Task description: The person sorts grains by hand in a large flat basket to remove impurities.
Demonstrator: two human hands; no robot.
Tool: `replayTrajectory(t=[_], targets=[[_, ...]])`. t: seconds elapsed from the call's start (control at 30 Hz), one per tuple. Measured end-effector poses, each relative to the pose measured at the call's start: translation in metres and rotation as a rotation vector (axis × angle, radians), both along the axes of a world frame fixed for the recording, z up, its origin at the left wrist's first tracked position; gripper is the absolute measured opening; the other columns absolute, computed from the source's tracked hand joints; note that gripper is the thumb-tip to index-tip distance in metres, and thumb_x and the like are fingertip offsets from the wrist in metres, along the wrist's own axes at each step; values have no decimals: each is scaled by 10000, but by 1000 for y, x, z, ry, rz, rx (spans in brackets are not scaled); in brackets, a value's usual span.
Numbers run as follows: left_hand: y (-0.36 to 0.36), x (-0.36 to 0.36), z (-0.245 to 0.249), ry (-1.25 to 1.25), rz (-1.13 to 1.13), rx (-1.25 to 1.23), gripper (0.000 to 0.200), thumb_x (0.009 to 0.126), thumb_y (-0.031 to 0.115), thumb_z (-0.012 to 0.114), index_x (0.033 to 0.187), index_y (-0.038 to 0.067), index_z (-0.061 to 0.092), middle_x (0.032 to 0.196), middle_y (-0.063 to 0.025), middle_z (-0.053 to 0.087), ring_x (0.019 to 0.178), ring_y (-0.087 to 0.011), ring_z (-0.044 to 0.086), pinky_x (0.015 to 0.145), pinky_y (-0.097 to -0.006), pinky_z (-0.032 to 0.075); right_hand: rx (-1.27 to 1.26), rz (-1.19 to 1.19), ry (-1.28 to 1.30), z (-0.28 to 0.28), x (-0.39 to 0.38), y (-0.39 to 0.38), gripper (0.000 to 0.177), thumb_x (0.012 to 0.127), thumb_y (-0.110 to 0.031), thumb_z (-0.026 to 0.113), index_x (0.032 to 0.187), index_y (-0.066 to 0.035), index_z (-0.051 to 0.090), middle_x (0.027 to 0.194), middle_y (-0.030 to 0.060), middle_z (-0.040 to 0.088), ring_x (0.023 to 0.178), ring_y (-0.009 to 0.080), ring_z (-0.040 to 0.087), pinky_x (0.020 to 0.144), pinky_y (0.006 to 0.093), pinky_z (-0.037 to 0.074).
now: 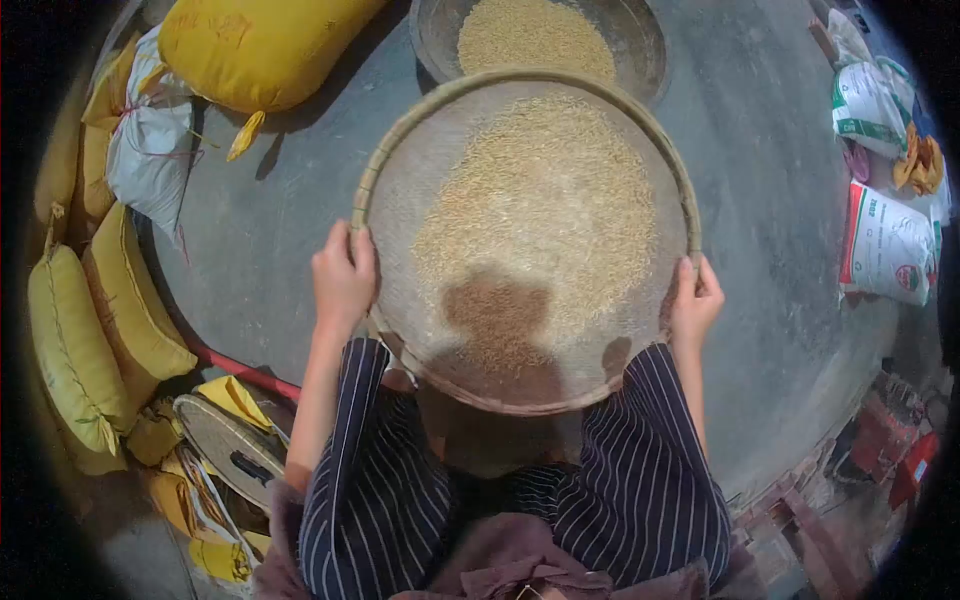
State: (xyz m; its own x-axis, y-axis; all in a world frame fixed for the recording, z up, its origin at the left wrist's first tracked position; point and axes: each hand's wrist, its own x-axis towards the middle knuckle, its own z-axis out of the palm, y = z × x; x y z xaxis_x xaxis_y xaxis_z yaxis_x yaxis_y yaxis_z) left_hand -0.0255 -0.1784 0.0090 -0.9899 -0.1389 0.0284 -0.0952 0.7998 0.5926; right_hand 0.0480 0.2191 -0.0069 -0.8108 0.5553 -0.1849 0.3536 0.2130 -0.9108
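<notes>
A round woven winnowing tray [395, 215] spans the space above my knees, its rim bound with a pale band. Unhusked grain [560, 200] lies spread over its middle and far side, with a shadow across the near part. My left hand [343, 275] grips the rim on the left, fingers over the edge. On the opposite side, my right hand [694, 300] is closed round the rim, thumb and fingers partly in view. Just beyond the tray stands a wide metal basin [640, 50] holding more grain, its near part hidden by the tray.
A large yellow sack [265, 50] lies on the concrete floor [770, 200] at upper left. More filled sacks [75, 340] line the left side, near another round woven tray [225, 450]. White printed bags [888, 240] lie at right, bricks and clutter [810, 530] at lower right.
</notes>
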Motion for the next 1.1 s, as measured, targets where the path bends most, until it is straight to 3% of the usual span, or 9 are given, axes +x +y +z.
replayTrajectory(t=[0.1,0.23,0.3,0.37,0.53,0.63,0.77,0.97,1.1], targets=[[-22,-10,1,-101,97,-73,244,894,212,534,806,-15,511,630,-267,516,610,-449,547,532,-442,418,123,-4,137,-4,0,-41,217,913,-115,577,1030,60,628,811,-3,612,695,51,500,605,206,408],[0,8,-1,-88,2,-15,238,900,207,523,806,-12,520,634,-254,540,598,-424,570,520,-438,418,45,49,18,14,-6,0,259,908,-98,583,1112,59,611,851,9,624,758,78,536,667,218,436],[-12,2,-2,-23,2,-38,238,901,199,518,790,-11,515,636,-253,542,588,-413,574,516,-431,416,26,12,23,13,-5,-28,265,903,-87,585,1121,62,606,844,5,623,750,75,534,663,219,439],[-24,-2,9,-165,124,-65,235,897,200,524,802,-14,513,644,-260,528,602,-411,581,530,-431,421,148,47,73,2,0,-43,241,907,-88,575,1093,60,619,807,-15,614,690,50,512,599,208,416],[-4,11,17,-59,101,27,238,895,184,537,783,-25,516,557,-200,472,465,-316,443,487,-393,382,4,-28,-19,0,-2,-13,261,899,-108,599,1095,64,626,763,-41,551,662,25,443,566,179,364],[-31,-4,23,-83,129,-5,249,888,195,550,784,-27,504,578,-227,460,472,-334,458,488,-399,383,62,11,51,-3,6,-41,253,903,-112,596,1083,62,631,742,-48,547,629,22,435,531,180,343],[3,14,11,-95,53,9,264,881,209,557,770,-28,517,618,-249,507,519,-369,531,502,-405,397,33,-21,47,17,-1,10,283,900,-114,598,1116,69,616,819,-8,598,710,52,494,616,201,412],[-22,6,17,-143,162,-21,256,887,209,539,784,-25,528,606,-239,501,509,-318,544,509,-401,402,207,31,26,9,-2,-27,267,885,-92,616,1083,87,622,801,-4,601,674,37,493,574,195,395],[-11,13,18,-86,36,0,249,895,205,525,802,-25,542,576,-210,508,481,-288,513,496,-384,395,54,-62,-38,12,-6,-14,298,876,-100,629,1091,105,610,875,50,646,752,73,564,663,210,446]])
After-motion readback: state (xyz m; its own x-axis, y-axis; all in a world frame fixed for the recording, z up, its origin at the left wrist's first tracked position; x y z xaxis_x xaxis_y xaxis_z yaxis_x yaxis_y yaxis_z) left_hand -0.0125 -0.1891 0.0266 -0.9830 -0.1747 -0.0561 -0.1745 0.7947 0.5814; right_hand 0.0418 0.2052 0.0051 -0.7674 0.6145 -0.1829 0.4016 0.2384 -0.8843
